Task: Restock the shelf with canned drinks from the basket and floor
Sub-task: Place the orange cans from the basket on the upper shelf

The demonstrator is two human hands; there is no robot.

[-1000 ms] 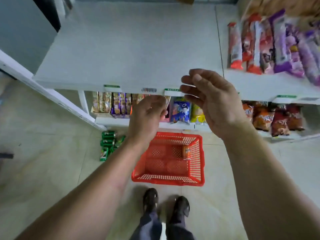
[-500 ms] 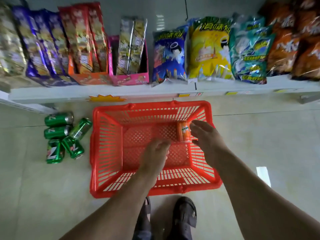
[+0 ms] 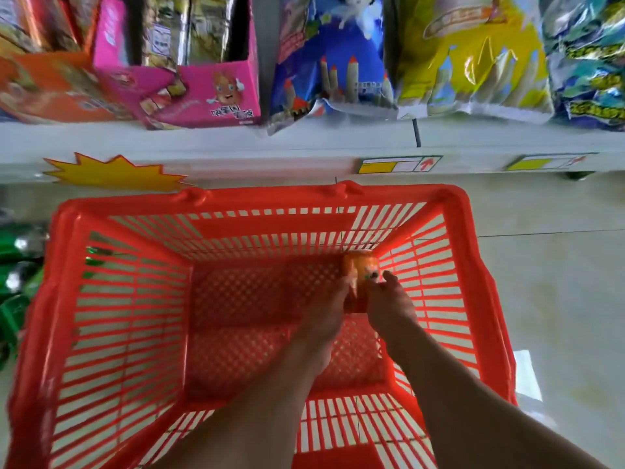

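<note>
Both hands meet on 1 orange can (image 3: 359, 282) lying on its side on the floor of the red basket (image 3: 111, 299), in the basket's far right corner. The left hand (image 3: 326, 313) presses against the can's left side and the right hand (image 3: 390, 308) against its right, fingers bent around it, so the can is clasped between them; motion blur hides how tightly. Left of the basket, green cans (image 3: 15, 275) lie on the tiled floor. Beyond the basket's far rim runs the white shelf (image 3: 236, 143), carrying a pink carton (image 3: 203, 86) and blue (image 3: 331, 59) and yellow snack bags (image 3: 473, 59).
</note>
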